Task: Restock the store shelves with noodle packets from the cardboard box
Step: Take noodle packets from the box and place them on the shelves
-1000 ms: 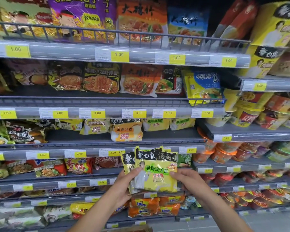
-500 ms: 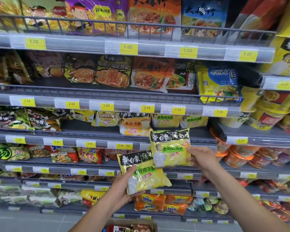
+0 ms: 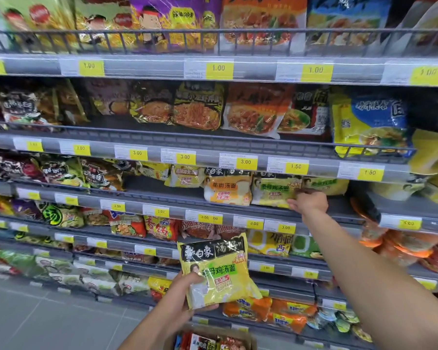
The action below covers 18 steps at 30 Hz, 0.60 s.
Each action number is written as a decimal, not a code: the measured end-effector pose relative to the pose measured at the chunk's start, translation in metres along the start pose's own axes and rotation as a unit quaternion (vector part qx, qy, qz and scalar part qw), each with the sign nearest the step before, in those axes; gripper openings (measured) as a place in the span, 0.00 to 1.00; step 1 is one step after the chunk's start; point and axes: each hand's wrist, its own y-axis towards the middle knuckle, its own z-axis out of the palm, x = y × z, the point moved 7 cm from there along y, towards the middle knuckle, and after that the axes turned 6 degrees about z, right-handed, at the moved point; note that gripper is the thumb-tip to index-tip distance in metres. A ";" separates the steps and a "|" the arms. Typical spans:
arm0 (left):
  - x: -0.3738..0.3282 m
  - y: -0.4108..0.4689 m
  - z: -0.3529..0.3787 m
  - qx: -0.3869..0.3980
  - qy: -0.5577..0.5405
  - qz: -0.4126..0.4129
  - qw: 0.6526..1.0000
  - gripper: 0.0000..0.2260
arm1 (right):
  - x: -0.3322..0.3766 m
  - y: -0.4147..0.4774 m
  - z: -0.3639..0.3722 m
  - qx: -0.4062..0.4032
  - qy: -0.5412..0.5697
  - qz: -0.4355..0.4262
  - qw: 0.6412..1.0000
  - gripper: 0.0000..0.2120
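Grey store shelves (image 3: 162, 195) filled the view, tier upon tier of noodle packets behind yellow price tags (image 3: 245, 162). Low and near, the left hand (image 3: 185, 296) held a yellow packet (image 3: 220, 269) upright by its lower left corner, thumb on the front and fingers curled behind, well apart from the shelf.

Farther off and to the right, on the third tier, a matching shelved packet (image 3: 273, 192) stood at the front edge. The right hand (image 3: 310, 202) was at its lower right corner, fingers curled there and seemingly pinching the wrapper, though blur hid the detail.

To seat it well, the packet probably wanted pushing back until its base sat wholly behind the shelf's front edge, upright and label forward, before the fingers let go. A soft bag freed too soon could slump forward.

Just left of it, an orange-labelled packet (image 3: 228, 192) stood right beside it and might be nudged askew. On the far right, cup noodles (image 3: 402, 246) crowded a separate bay, out of the way. The cardboard box (image 3: 248, 341) sat at the near bottom edge, with packets inside.
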 end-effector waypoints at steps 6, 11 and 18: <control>0.001 0.013 0.003 0.032 -0.020 -0.003 0.999 0.14 | -0.008 0.000 0.013 0.109 0.066 0.040 0.991 0.04; -0.002 0.041 0.023 0.035 -0.045 0.004 0.998 0.16 | 0.000 -0.034 -0.023 0.089 -0.067 -0.095 0.989 0.14; -0.031 0.062 0.098 0.101 -0.041 0.024 0.994 0.25 | -0.058 -0.104 -0.034 0.319 -0.288 -0.059 0.901 0.09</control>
